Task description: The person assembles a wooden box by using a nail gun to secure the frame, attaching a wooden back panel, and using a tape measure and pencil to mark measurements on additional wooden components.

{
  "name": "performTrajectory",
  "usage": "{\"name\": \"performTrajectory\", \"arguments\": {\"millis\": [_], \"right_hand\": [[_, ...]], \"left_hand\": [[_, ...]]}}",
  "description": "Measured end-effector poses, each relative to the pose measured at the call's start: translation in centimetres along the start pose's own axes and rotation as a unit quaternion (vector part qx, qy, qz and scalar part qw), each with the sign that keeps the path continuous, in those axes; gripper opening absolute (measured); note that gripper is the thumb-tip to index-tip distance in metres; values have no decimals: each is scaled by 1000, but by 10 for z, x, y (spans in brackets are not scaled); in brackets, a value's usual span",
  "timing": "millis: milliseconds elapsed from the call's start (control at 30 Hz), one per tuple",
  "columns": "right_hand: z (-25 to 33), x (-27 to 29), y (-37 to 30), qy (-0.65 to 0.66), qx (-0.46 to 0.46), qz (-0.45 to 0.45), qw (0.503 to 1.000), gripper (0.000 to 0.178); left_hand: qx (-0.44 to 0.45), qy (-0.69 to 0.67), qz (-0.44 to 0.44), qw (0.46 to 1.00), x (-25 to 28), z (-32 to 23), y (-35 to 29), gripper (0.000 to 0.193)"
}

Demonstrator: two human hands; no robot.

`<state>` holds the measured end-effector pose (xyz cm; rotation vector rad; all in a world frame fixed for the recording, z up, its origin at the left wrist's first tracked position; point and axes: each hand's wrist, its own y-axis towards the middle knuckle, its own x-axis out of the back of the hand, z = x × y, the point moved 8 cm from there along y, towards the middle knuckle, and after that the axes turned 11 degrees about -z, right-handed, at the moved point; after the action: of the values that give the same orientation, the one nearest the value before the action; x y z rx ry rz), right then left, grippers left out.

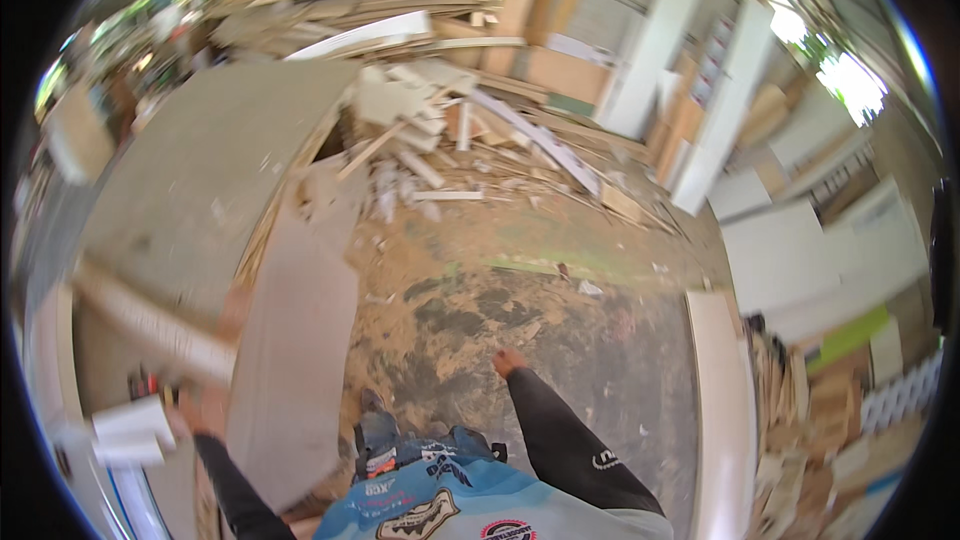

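Observation:
My left hand [203, 412], smeared by motion, is at the lower left. It is nearest to some white flat pieces [133, 430] and the edge of a long pale brown panel [295, 370]; whether it touches either is unclear. Small red and black items [148, 383] lie just beyond the white pieces, too blurred to name. Over the dirty floor, right of my body, hangs my right hand [508, 362]. Its fingers look curled in, and nothing shows in them. Dark sleeves cover both my forearms.
A large grey-brown board [210, 160] spans the left. Ahead, wood offcuts [420, 130] are heaped across the dusty floor [480, 310]. A long pale board [715, 410] runs along the right, beside scrap strips [780, 390]. White panels [780, 250] and upright white boards [725, 105] stand farther off.

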<state>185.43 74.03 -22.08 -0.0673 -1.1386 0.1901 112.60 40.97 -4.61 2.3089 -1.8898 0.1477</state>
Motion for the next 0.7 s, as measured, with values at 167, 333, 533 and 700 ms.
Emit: {"name": "performTrajectory", "arguments": {"millis": [167, 333, 533, 700], "right_hand": [[80, 9, 30, 158, -100, -50, 981, 33], [124, -60, -3, 105, -78, 110, 985, 34], [18, -125, -31, -136, -109, 156, 972, 35], [66, -136, 2, -303, 254, 211, 894, 21]], "left_hand": [[-15, 61, -12, 998, -68, -11, 22, 23], [-27, 76, -52, 995, -74, -27, 63, 28], [2, 49, -84, 995, -48, -3, 73, 33], [-17, 1, -181, 983, 54, -45, 25, 38]]}}
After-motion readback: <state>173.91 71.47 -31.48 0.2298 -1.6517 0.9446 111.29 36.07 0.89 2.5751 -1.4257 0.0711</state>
